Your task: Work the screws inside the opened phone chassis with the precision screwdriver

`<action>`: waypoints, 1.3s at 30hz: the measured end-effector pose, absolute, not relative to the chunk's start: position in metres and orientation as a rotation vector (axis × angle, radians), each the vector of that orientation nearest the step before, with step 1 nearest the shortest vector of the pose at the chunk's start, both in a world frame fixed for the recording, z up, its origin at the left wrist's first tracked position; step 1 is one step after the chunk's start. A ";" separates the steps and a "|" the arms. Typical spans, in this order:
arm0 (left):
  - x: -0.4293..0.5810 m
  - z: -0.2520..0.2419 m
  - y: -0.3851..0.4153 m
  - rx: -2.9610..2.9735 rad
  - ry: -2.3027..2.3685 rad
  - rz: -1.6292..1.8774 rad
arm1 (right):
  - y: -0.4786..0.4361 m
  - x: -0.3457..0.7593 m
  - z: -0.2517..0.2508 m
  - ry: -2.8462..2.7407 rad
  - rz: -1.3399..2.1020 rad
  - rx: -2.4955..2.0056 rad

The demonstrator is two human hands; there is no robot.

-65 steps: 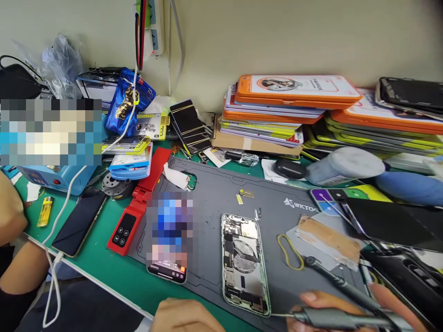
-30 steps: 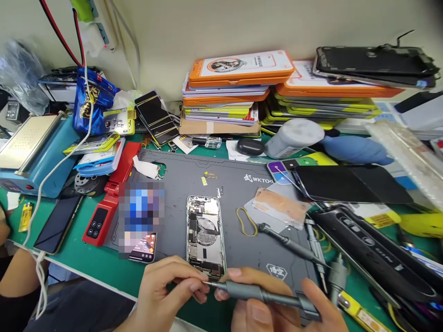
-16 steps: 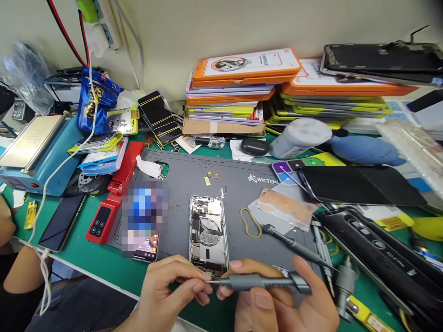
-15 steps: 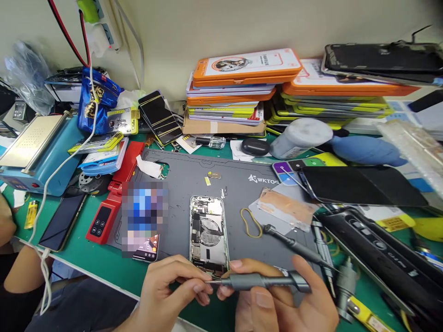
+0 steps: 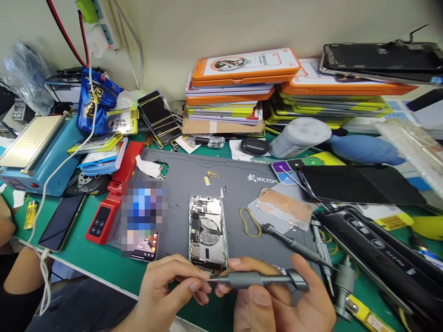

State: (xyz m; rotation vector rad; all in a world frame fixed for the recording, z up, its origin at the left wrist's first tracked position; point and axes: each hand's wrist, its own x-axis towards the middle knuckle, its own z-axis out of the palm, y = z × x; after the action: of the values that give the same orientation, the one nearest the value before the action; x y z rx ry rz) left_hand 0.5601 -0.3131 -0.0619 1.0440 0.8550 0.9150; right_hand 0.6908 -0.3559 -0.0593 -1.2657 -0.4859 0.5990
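A grey screwdriver (image 5: 249, 279) lies almost level across my right hand (image 5: 277, 299), whose fingers and thumb are wrapped round its handle. My left hand (image 5: 169, 286) pinches the thin tip of the screwdriver between thumb and forefinger. Anything small at the tip is hidden by the fingers. Just beyond both hands, an opened phone (image 5: 208, 230) with its inner parts exposed rests on the grey mat (image 5: 173, 184). The hands cover its near end.
Left of the opened phone are a lit phone (image 5: 147, 249) and a red device (image 5: 100, 223). A yellow rubber band (image 5: 251, 222), another screwdriver (image 5: 294, 244) and a black tool (image 5: 377, 244) lie right. Stacked boxes (image 5: 242, 69) stand behind. A person's arm (image 5: 24, 274) shows at left.
The view has shifted very slightly. Both hands keep the same hold on the screwdriver, with barely any movement.
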 end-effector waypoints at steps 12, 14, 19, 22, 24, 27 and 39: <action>0.561 -0.058 -0.310 1.139 0.881 0.952 | -0.359 0.697 -0.066 -0.568 0.646 -1.171; 0.561 -0.057 -0.310 1.152 0.871 0.956 | -0.359 0.697 -0.065 -0.569 0.660 -1.169; 0.562 -0.055 -0.308 1.170 0.857 0.950 | -0.358 0.695 -0.067 -0.535 0.661 -1.169; 0.561 -0.056 -0.308 1.186 0.863 0.938 | -0.358 0.696 -0.067 -0.544 0.669 -1.167; 0.560 -0.058 -0.309 1.188 0.869 0.928 | -0.358 0.697 -0.066 -0.546 0.666 -1.178; 0.559 -0.059 -0.310 1.186 0.873 0.913 | -0.357 0.698 -0.066 -0.542 0.641 -1.197; 0.559 -0.063 -0.315 1.055 0.819 0.875 | -0.358 0.699 -0.061 -0.421 0.714 -1.228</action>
State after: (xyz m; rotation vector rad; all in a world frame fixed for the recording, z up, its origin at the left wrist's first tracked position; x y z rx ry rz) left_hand 0.5588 -0.3151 -0.0630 1.0555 0.8192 0.8747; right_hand 0.6988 -0.3578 -0.0608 -1.2282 -0.4208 0.7141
